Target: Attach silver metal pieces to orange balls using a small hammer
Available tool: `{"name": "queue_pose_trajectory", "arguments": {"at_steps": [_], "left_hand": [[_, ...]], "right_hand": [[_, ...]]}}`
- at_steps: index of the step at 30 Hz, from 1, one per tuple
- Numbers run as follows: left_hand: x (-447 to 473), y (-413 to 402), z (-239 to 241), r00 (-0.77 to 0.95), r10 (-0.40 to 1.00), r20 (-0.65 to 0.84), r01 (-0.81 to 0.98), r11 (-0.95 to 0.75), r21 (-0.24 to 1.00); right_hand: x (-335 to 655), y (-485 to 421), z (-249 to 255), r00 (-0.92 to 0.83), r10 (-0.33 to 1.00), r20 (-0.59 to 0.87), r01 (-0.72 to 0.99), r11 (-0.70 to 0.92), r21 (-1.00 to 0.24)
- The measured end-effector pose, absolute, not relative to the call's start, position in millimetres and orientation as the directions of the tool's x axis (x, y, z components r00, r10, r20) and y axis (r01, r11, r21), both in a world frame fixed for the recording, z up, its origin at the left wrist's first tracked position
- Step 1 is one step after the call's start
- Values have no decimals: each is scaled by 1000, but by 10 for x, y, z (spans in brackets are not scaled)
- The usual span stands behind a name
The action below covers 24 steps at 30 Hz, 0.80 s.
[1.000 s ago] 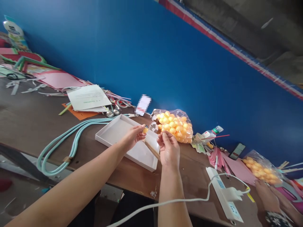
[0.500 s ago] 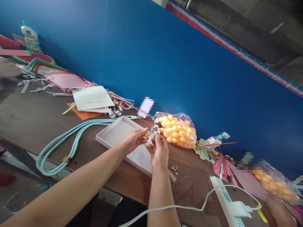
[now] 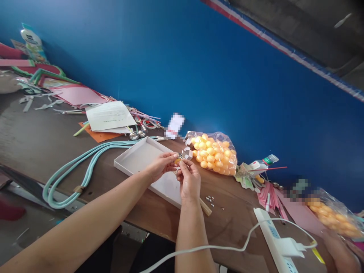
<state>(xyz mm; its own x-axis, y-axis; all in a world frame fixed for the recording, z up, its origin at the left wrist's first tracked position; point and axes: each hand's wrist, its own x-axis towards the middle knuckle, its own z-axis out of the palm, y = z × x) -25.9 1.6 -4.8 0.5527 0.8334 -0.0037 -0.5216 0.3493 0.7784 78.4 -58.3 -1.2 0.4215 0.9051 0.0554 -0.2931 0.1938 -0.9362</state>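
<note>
Pinching a small yellow piece (image 3: 178, 161) with a glinting upper part, the left hand (image 3: 162, 166) has its thumb and forefinger closed on it, above the white tray (image 3: 139, 157). The piece is largely covered by the fingertips, and its full shape cannot be made out. The right hand (image 3: 190, 178) has its fingers drawn in close, the tips at the near side of the piece; whether they grip it or some smaller bit cannot be told. Both hands and forearms hide much of the tray's right part. A wooden stick (image 3: 206, 208) shows only at its near end beside the right wrist, the remainder mostly concealed. Shiny bits (image 3: 209, 200) lie loose on the brown tabletop (image 3: 227, 227) just right of the stick, too small to count reliably. Behind the hands, a clear bag of orange balls (image 3: 213, 153) rests near the blue wall (image 3: 170, 68). A pixelated patch obscures an item beyond the tray, and another masks part of a second bag (image 3: 335, 218) farther right. The power strip (image 3: 274, 239) is cut off by the lower edge. Another person's hand (image 3: 337, 248) at lower right is blurred and partly out of frame.
</note>
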Motion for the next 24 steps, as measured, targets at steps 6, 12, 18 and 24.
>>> {"name": "queue_pose_trajectory", "arguments": {"at_steps": [6,12,18,24], "left_hand": [[-264,7,-46,543,840,2,-506,325,799],[-257,7,-38,530,848,5,-530,327,782],[-233,25,-50,515,857,-12,-555,344,757],[-239,1,-19,492,870,-14,-555,327,765]], "right_hand": [[788,-575,-8,406,914,17,-345,170,-923],[798,-576,-2,394,919,-1,-382,163,-910],[794,-583,6,393,919,-5,-388,162,-907],[787,-570,-11,362,932,4,-396,158,-905]]}}
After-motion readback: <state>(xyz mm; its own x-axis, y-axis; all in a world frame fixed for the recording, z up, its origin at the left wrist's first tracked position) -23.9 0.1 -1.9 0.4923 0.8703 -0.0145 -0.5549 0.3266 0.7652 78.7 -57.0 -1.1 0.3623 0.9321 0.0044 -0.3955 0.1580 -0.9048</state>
